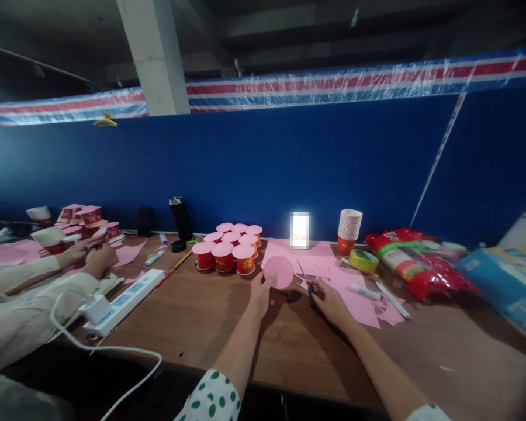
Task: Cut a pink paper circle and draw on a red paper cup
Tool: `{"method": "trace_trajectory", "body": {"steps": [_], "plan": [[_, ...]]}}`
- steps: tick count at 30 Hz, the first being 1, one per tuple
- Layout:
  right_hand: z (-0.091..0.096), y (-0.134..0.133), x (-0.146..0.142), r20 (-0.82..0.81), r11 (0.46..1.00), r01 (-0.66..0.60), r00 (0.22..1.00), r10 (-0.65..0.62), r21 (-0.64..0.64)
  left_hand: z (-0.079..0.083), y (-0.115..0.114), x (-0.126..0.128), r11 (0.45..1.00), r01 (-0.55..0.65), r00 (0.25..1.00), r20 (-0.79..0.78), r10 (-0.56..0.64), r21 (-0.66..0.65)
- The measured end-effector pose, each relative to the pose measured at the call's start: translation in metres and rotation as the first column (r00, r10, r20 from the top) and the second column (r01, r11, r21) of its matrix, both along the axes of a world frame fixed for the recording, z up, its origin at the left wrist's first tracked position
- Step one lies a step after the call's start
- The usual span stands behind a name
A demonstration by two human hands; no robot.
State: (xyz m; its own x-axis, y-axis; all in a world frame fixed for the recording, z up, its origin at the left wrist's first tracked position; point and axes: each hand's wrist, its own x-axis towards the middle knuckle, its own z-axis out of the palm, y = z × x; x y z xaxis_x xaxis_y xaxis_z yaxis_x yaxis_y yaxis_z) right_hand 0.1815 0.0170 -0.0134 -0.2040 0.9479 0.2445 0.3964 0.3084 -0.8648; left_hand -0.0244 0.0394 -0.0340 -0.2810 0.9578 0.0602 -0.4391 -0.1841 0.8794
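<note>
Between thumb and fingers, my left hand pinches a round pink paper disc above the table. My right hand grips a pair of scissors by the handles, and the blades point up and away, a little right of the disc. Pink paper sheets lie behind and beside my right hand, some with pieces cut out of them. Left of my left hand stand several red paper cups, grouped close together and topped with pink discs.
A white power strip with a cable lies left, beside a co-worker's hands. At the back stand a black thermos and stacked paper cups. Yellow-green tape, a red bag and a blue box are on the right.
</note>
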Motion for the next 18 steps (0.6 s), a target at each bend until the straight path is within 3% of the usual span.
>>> {"method": "trace_trajectory", "body": {"steps": [18], "plan": [[-0.0027, 0.0019, 0.0008, 0.0, 1.0, -0.001, 1.0, 0.001, 0.0, 0.0026, -0.0028, -0.001, 1.0, -0.009, 1.0, -0.019, 0.009, 0.001]]}}
